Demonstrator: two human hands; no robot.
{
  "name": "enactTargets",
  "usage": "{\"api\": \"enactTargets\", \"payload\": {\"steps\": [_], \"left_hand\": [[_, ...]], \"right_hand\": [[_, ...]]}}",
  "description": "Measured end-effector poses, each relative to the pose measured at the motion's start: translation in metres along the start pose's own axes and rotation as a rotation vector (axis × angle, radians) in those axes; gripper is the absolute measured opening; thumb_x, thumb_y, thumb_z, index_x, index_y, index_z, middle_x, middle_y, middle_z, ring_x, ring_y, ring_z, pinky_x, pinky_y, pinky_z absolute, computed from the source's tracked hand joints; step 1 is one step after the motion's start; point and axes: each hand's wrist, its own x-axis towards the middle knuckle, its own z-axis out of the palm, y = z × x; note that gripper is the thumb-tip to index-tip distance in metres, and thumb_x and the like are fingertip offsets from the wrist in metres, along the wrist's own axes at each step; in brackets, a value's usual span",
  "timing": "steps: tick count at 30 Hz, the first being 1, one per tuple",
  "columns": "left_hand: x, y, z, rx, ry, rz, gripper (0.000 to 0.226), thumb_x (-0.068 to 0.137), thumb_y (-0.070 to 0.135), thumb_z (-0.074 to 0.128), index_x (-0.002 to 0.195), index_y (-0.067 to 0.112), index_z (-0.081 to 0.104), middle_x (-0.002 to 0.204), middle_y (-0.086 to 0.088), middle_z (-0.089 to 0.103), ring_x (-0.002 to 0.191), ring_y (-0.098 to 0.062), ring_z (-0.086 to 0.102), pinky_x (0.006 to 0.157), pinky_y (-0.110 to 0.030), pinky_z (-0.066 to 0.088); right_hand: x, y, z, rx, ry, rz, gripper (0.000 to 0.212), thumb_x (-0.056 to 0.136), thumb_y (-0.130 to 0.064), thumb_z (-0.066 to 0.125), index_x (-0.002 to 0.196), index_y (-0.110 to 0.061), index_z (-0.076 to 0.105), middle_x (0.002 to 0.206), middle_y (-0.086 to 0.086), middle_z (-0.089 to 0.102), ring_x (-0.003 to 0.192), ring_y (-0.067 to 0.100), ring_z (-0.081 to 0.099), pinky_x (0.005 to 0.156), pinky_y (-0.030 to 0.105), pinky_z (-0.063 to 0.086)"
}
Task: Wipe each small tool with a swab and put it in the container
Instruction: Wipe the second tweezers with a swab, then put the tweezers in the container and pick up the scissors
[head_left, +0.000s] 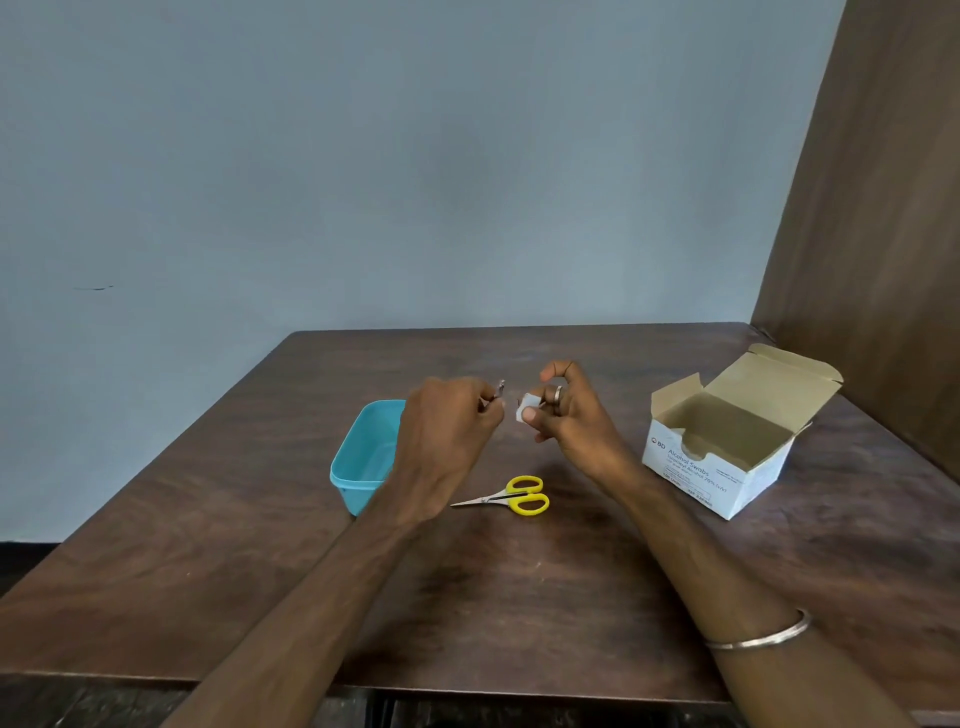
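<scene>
My left hand (449, 421) is raised over the table, closed around a small metal tool (500, 391) whose tip sticks out past the fingers. A short gap to the right, my right hand (569, 415) pinches a small white swab (528, 408) between thumb and fingers; tool and swab are apart. A turquoise plastic container (363, 457) stands on the table under and left of my left wrist, partly hidden by it. Small scissors with yellow handles (511, 498) lie on the table below both hands, blades pointing left.
An open white box of alcohol swabs (727, 447) stands at the right with its flaps up. A brown wooden panel (883, 234) rises along the table's right side. A pale blue wall lies behind the dark wooden table (467, 597).
</scene>
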Motion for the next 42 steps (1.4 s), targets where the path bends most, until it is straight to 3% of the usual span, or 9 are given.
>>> {"api": "enactTargets", "payload": {"steps": [5, 13, 21, 26, 32, 38, 42], "left_hand": [[0.012, -0.019, -0.023, 0.169, -0.013, -0.095, 0.026, 0.084, 0.032, 0.058, 0.084, 0.011, 0.074, 0.081, -0.012, 0.072, 0.08, -0.029, 0.066, 0.071, -0.037, 0.049], [0.015, -0.055, -0.037, 0.295, -0.138, -0.264, 0.026, 0.08, 0.029, 0.065, 0.071, 0.006, 0.072, 0.068, -0.013, 0.068, 0.068, -0.029, 0.066, 0.058, -0.031, 0.047], [0.011, -0.06, -0.023, 0.371, -0.372, -0.337, 0.02, 0.085, 0.029, 0.066, 0.088, 0.01, 0.07, 0.089, -0.008, 0.072, 0.085, -0.024, 0.068, 0.067, -0.03, 0.049], [0.009, -0.059, -0.014, 0.44, -0.409, -0.309, 0.02, 0.088, 0.02, 0.06, 0.101, 0.008, 0.069, 0.097, -0.008, 0.071, 0.086, -0.023, 0.068, 0.076, -0.034, 0.057], [0.011, -0.06, -0.015, 0.444, -0.437, -0.31, 0.019, 0.088, 0.022, 0.062, 0.097, 0.008, 0.069, 0.093, -0.006, 0.071, 0.084, -0.021, 0.067, 0.075, -0.034, 0.057], [0.012, -0.051, -0.027, 0.472, -0.245, -0.214, 0.018, 0.089, 0.025, 0.058, 0.078, 0.012, 0.065, 0.065, -0.002, 0.058, 0.068, -0.022, 0.059, 0.056, -0.028, 0.037], [0.005, -0.025, -0.029, 0.481, -0.095, -0.046, 0.025, 0.094, 0.025, 0.05, 0.099, 0.013, 0.071, 0.098, -0.01, 0.071, 0.089, -0.029, 0.064, 0.069, -0.032, 0.044]], "right_hand": [[0.002, 0.007, -0.001, -0.128, 0.06, 0.004, 0.04, 0.084, 0.004, 0.072, 0.1, -0.03, 0.057, 0.083, 0.005, 0.059, 0.069, 0.013, 0.052, 0.064, 0.033, 0.047], [0.001, 0.009, -0.002, -0.34, 0.088, -0.048, 0.036, 0.08, -0.003, 0.076, 0.103, -0.029, 0.066, 0.08, -0.003, 0.062, 0.064, 0.002, 0.055, 0.066, 0.023, 0.048], [0.001, 0.008, -0.002, -0.382, 0.076, -0.036, 0.035, 0.08, -0.004, 0.077, 0.1, -0.031, 0.068, 0.081, -0.002, 0.065, 0.066, 0.006, 0.057, 0.066, 0.023, 0.047], [0.001, 0.008, -0.002, -0.39, 0.061, -0.016, 0.033, 0.078, -0.005, 0.079, 0.099, -0.029, 0.07, 0.083, 0.004, 0.069, 0.066, 0.006, 0.059, 0.065, 0.026, 0.049], [0.002, 0.008, -0.003, -0.386, 0.051, -0.012, 0.032, 0.078, -0.005, 0.079, 0.098, -0.029, 0.071, 0.084, 0.005, 0.069, 0.066, 0.007, 0.058, 0.065, 0.024, 0.047], [0.002, 0.01, -0.002, -0.39, 0.053, -0.001, 0.032, 0.077, -0.006, 0.081, 0.101, -0.026, 0.072, 0.08, 0.0, 0.069, 0.067, 0.007, 0.059, 0.066, 0.025, 0.047], [0.003, 0.013, -0.003, -0.384, 0.098, 0.003, 0.029, 0.076, -0.006, 0.082, 0.093, -0.029, 0.074, 0.076, -0.006, 0.069, 0.063, 0.002, 0.059, 0.064, 0.023, 0.046]]}}
